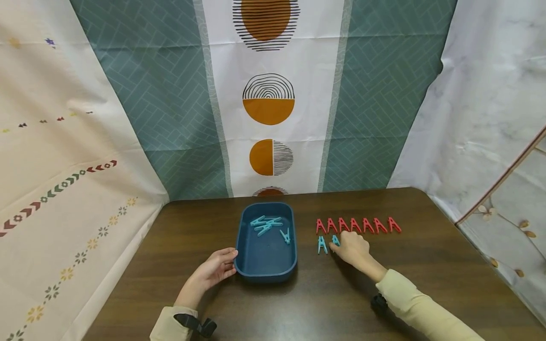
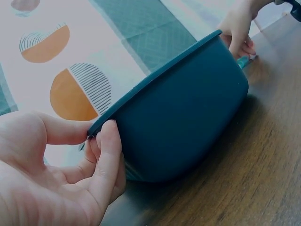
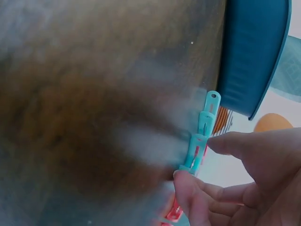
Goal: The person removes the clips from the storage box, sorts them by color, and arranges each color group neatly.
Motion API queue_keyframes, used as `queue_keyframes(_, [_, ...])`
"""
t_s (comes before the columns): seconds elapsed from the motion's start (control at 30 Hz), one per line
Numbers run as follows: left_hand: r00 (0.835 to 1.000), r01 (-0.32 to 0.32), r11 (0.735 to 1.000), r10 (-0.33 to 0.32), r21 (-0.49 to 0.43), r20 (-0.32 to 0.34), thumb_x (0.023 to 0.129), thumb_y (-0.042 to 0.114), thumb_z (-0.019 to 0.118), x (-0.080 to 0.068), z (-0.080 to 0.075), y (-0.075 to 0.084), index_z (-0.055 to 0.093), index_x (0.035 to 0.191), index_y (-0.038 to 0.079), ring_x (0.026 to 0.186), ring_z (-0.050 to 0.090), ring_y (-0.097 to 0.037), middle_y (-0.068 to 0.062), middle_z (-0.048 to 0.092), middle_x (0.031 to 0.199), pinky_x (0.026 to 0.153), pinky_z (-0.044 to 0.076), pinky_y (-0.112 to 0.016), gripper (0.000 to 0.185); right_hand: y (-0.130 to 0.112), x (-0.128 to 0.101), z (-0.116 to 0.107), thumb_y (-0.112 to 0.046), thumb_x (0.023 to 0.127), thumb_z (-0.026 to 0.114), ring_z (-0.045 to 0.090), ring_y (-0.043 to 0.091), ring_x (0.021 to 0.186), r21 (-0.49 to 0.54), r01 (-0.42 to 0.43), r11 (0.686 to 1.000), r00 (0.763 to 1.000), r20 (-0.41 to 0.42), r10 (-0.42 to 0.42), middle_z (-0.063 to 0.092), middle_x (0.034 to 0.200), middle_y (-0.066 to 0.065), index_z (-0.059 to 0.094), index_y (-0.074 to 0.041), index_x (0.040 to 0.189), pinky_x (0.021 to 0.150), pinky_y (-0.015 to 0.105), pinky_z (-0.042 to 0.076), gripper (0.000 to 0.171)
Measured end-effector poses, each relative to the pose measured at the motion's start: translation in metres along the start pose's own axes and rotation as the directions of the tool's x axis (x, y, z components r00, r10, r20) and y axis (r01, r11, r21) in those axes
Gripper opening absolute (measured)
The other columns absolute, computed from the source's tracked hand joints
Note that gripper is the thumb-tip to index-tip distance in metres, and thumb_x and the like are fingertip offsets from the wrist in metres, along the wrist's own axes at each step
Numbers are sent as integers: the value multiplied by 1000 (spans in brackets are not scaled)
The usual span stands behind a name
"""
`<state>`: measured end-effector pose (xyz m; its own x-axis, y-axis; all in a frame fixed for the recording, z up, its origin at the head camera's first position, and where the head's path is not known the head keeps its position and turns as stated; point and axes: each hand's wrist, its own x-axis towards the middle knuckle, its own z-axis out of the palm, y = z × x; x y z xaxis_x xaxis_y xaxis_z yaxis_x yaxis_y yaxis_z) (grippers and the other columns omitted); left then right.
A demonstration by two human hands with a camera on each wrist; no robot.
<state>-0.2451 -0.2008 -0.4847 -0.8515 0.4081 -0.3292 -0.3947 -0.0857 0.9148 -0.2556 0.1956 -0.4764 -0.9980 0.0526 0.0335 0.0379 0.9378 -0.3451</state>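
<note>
Right hand (image 1: pixel 353 248) pinching teal plastic peg (image 1: pixel 335 240), left hand (image 1: pixel 215 268) on smooth oblong tub (image 1: pixel 266 274)

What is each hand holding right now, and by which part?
The right hand pinches a teal plastic clothes peg by its sides. The left hand grips the dark blue plastic tub by its rim.

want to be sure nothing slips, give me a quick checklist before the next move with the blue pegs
1. Left hand steadies the tray at its rim: ok.
2. Right hand pinches a blue peg: ok.
3. First blue peg lies under the red row: ok.
4. Held peg touching the table: cannot tell.
5. More blue pegs left in the tray: ok.
</note>
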Motion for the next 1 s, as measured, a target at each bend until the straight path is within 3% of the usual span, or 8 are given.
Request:
queue_keyframes(0.23, [1000, 3, 1000, -3, 8, -5, 101, 21, 50, -1, 1, 2, 48, 117, 5, 79, 60, -7, 5, 64, 88, 73, 53, -19, 23, -2, 4, -11, -32, 90, 65, 23, 11, 45, 19, 34, 999, 998, -47, -33, 25, 50, -4, 37, -15, 53, 40, 25, 16, 49])
queue_keyframes(0.47, [1000, 1, 1000, -1, 3, -3, 101, 20, 50, 0, 1, 1, 48, 116, 6, 79, 60, -8, 5, 64, 88, 73, 53, -19, 21, -16, 8, -19, -17, 89, 61, 24, 10, 44, 71, 204, 976, 967, -167, -190, 31, 49, -4, 46, -12, 61, 40, 22, 15, 33])
queue_keyframes(0.83, [1000, -5, 1000, 5, 4, 3, 101, 21, 50, 0, 0, 0, 48, 118, 5, 80, 59, -8, 4, 64, 89, 72, 53, -19, 23, -49, 10, -14, -14, 87, 66, 38, 8, 43, 108, 349, 931, 914, -257, -313, 55, 57, -3, 64, -10, 78, 38, 21, 27, 10])
queue_keyframes(1.0, [1000, -9, 1000, 9, 9, 0, 101, 21, 50, 0, 1, 0, 50, 114, 7, 80, 60, -8, 4, 65, 88, 73, 53, -19, 19, -67, 11, -16, -15, 86, 67, 44, 9, 47, 145, 368, 918, 910, -261, -323, 60, 64, 0, 65, -9, 82, 40, 23, 35, 7])
